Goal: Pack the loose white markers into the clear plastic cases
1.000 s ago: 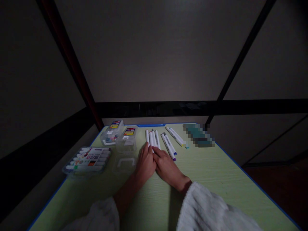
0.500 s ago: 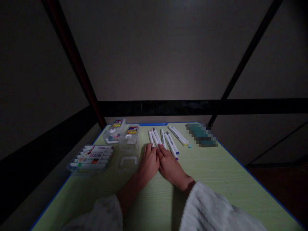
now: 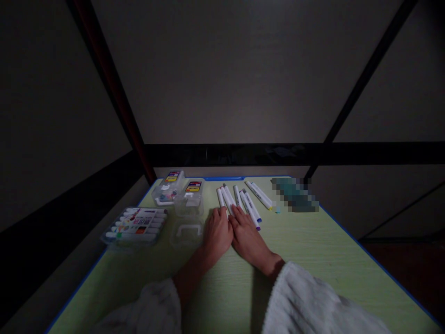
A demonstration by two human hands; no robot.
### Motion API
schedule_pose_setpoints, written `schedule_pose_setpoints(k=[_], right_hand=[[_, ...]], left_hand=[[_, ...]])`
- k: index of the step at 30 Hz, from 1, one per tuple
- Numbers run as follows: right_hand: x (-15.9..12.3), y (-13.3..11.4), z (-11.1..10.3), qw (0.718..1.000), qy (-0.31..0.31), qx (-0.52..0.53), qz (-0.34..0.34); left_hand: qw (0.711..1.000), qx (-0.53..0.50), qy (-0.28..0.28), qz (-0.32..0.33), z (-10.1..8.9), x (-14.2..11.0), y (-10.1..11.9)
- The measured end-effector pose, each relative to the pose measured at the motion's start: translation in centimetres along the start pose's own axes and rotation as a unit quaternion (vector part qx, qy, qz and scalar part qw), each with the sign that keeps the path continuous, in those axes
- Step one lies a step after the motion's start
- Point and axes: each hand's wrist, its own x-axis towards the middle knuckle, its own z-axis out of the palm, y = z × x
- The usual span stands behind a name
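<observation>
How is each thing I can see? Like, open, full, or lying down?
Left hand: palm down, fingertips at the markers.
Right hand: palm down, fingers over marker ends.
Loose markers: lying flat.
Marker case: markers inside; lid unclear.
Farther clear box: colorful bits inside.
Nearer clear box: looks open, handled part flat on the table.
Blurry green thing: too blurred to tell.
</observation>
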Motion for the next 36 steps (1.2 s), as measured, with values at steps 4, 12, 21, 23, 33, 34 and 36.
schedule_pose_setpoints(k=[4, 12, 21, 23, 33, 34, 36], right_hand=[[0.1, 0.1, 0.2, 1.0, -0.003, 0.003, -0.004], [0.2, 0.1, 0.4, 0.999, 0.012, 0.037, -0.013], [0.2, 0.0, 1.0, 0.995, 0.064, 0.069, -0.026], [0.2, 0.0, 0.9, 0.996, 0.06, 0.066, -0.024], [0.2, -0.1, 1.0, 0.995, 0.069, 0.067, -0.036], [0.2, -0.1, 1.0, 0.994, 0.073, 0.071, -0.037], [0.3, -0.1, 0.9, 0.993, 0.079, 0.08, -0.042]], left_hand=[[1.0, -0.008, 0.0, -0.007, -0.1, 0.1, 0.1], [0.997, -0.071, 0.017, -0.04, 0.1, 0.1, 0.0], [0.97, -0.22, 0.047, -0.088, 0.4, 0.4, 0.0], [0.961, -0.254, 0.059, -0.091, 0.7, 0.5, 0.0], [0.923, -0.359, 0.105, -0.09, 1.4, 0.9, -0.5], [0.92, -0.365, 0.109, -0.09, 1.5, 0.9, -0.5], [0.916, -0.375, 0.114, -0.088, 1.7, 1.0, -0.5]])
